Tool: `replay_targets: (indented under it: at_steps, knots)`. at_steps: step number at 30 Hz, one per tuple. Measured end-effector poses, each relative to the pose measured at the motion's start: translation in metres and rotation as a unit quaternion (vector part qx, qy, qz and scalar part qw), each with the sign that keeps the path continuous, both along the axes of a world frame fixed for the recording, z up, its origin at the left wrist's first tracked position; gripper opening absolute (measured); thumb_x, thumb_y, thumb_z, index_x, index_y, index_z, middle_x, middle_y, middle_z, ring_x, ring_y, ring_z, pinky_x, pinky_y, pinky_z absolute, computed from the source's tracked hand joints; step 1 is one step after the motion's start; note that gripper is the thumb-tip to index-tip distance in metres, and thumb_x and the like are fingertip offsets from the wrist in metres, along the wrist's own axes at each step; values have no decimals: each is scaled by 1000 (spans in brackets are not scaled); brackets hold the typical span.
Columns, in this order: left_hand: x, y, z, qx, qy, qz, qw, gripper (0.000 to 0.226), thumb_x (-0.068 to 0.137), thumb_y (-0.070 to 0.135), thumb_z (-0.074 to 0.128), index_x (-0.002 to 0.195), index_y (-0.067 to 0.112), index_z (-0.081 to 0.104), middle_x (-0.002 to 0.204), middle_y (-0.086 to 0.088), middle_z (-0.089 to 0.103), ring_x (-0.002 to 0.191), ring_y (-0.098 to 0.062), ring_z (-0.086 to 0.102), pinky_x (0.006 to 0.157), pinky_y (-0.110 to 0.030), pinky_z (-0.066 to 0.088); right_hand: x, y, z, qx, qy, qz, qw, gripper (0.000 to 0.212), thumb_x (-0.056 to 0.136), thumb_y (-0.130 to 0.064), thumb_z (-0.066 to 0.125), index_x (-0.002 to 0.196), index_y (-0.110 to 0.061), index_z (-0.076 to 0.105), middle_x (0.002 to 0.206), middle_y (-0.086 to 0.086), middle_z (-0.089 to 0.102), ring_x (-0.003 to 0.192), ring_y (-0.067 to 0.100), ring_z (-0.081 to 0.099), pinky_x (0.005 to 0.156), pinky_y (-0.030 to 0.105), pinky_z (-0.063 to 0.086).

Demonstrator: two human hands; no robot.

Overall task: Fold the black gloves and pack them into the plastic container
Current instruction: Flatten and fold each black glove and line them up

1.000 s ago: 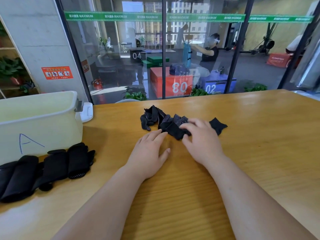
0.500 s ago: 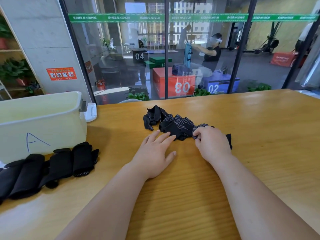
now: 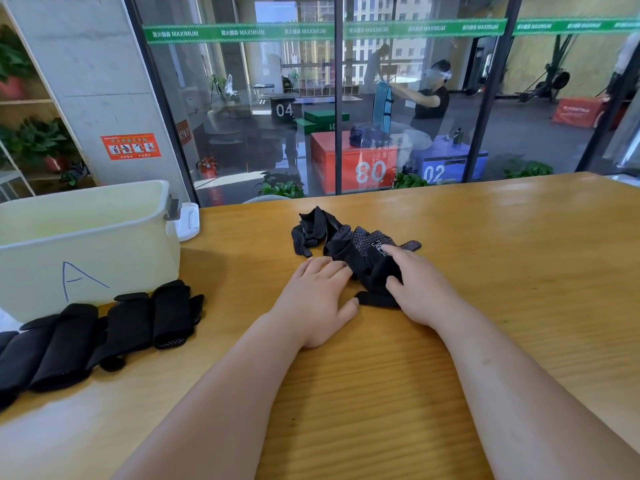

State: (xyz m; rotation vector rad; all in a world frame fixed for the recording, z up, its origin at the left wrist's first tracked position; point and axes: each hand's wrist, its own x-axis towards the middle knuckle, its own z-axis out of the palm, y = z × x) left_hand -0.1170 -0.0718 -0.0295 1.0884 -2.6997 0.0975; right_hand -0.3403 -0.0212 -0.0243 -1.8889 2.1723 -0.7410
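Observation:
A loose heap of black gloves (image 3: 341, 239) with white dotted palms lies mid-table. One black glove (image 3: 379, 277) at the heap's near end is pinched by my right hand (image 3: 420, 292), thumb under and fingers on top. Flat on the table, my left hand (image 3: 317, 301) has its fingers spread and its fingertips touching that glove's left edge. At the left, the pale plastic container (image 3: 104, 251), marked "A", stands open. In front of it lies a row of folded black gloves (image 3: 104, 329).
The wooden table (image 3: 502, 271) runs to a glass wall at the back. A white lid latch (image 3: 189, 220) sticks out of the container's right end. Behind the glass are numbered boxes and a person.
My right hand has pulled the near glove toward me and now grips it. My left hand has kept its place beside it. The camera has shifted slightly.

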Motion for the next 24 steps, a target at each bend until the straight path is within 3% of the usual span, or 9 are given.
replay_targets:
  at_steps: [3, 6, 9, 13, 16, 19, 22, 24]
  knots:
    - [2, 2, 0, -47, 16, 3, 999, 62, 101, 65, 35, 147, 27, 55, 143, 10, 50, 136, -22, 39, 125, -43, 27, 1, 0, -1, 7, 36, 6, 999, 68, 102, -28, 55, 165, -33, 30, 170, -10, 33, 151, 21, 39, 119, 46, 41]
    - [2, 5, 2, -61, 37, 15, 997, 58, 99, 65, 41, 140, 29, 61, 124, 11, 54, 121, -19, 44, 118, -39, 34, 1, 0, 4, -5, 80, -24, 997, 71, 99, -33, 61, 163, -32, 32, 169, -10, 31, 148, 25, 42, 115, 44, 44]
    - [5, 6, 6, -66, 57, 29, 996, 51, 100, 62, 50, 138, 32, 65, 118, 11, 61, 120, -17, 49, 116, -36, 34, 1, 2, 6, -6, 120, -40, 992, 63, 99, -37, 61, 159, -34, 41, 163, -10, 41, 141, 28, 44, 111, 42, 45]
    - [22, 8, 8, -70, 73, 32, 994, 31, 106, 41, 58, 132, 31, 72, 116, 8, 67, 115, -19, 59, 107, -35, 41, 1, 4, 8, 3, 103, -45, 994, 54, 100, -38, 61, 153, -36, 50, 146, -4, 58, 131, 30, 51, 105, 45, 48]
    - [32, 10, 14, -57, 163, 83, 982, 26, 105, 35, 64, 128, 26, 73, 112, 6, 69, 104, -21, 64, 94, -36, 50, 4, 6, 12, -53, 64, -53, 995, 48, 97, -30, 70, 143, -34, 59, 130, -5, 64, 123, 26, 57, 96, 41, 52]
    - [39, 10, 34, -77, 254, 148, 953, 21, 106, 36, 63, 120, 24, 72, 102, 10, 61, 95, -16, 56, 87, -35, 49, 9, 7, 13, -83, 2, -26, 996, 42, 97, -28, 73, 137, -36, 63, 114, -12, 67, 109, 21, 63, 90, 39, 52]
    - [51, 13, 57, -173, 302, 151, 925, 20, 107, 34, 60, 115, 20, 73, 101, 6, 63, 99, -19, 56, 93, -38, 47, 13, 8, 16, -75, -22, -26, 997, 42, 98, -29, 70, 139, -35, 62, 117, -13, 66, 96, 17, 61, 81, 36, 48]
    - [63, 18, 64, -213, 288, 137, 924, 20, 107, 31, 61, 115, 19, 73, 102, 3, 64, 100, -23, 57, 93, -39, 47, 18, 10, 19, -70, 37, -49, 996, 44, 97, -26, 66, 141, -34, 62, 127, -8, 61, 111, 21, 55, 86, 37, 48]
